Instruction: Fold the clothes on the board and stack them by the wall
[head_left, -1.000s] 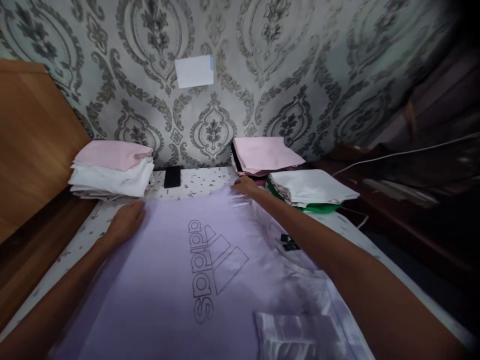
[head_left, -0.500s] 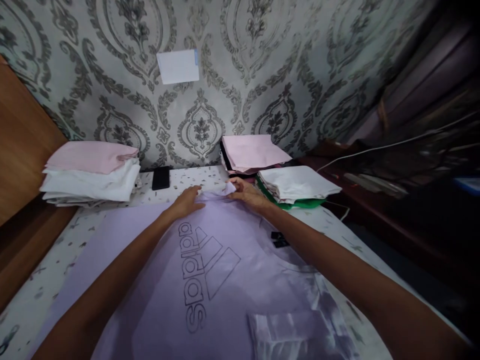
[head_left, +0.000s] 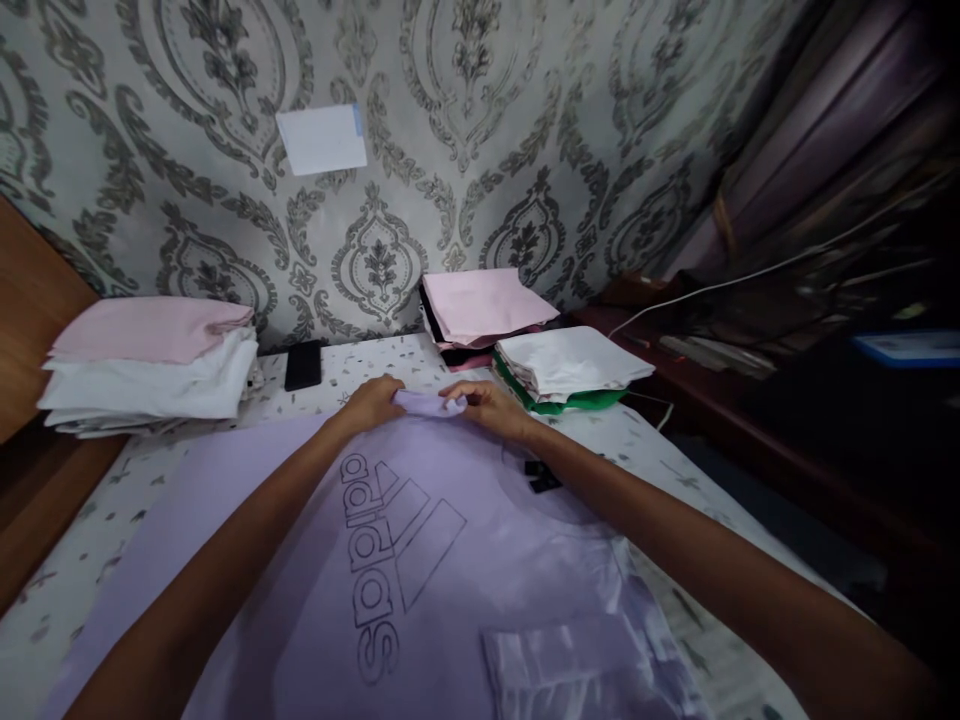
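A lilac T-shirt [head_left: 300, 560] with an outlined adidas print lies spread sideways over the patterned sheet, its neckline with a black label toward the right. At the shirt's far edge, my left hand [head_left: 375, 403] pinches a folded strip of the fabric. My right hand [head_left: 491, 408] grips the other end of that same strip, thumb and fingers closed on it. The strip is slightly raised between the two hands. Near the front, a sleeve with whitish shiny patches is folded over onto the shirt.
Folded pink and white clothes [head_left: 150, 370] are stacked at the left, beside a black phone [head_left: 303, 366]. Behind my right hand stand a pile topped with pink cloth [head_left: 487, 305] and another topped with white [head_left: 574, 362]. A white cable [head_left: 720, 290] runs at the right.
My left hand has closed on the shirt's edge, where its fingers were spread before. The right hand has shifted its hold, and the strip now stretches between both. The view has turned slightly right.
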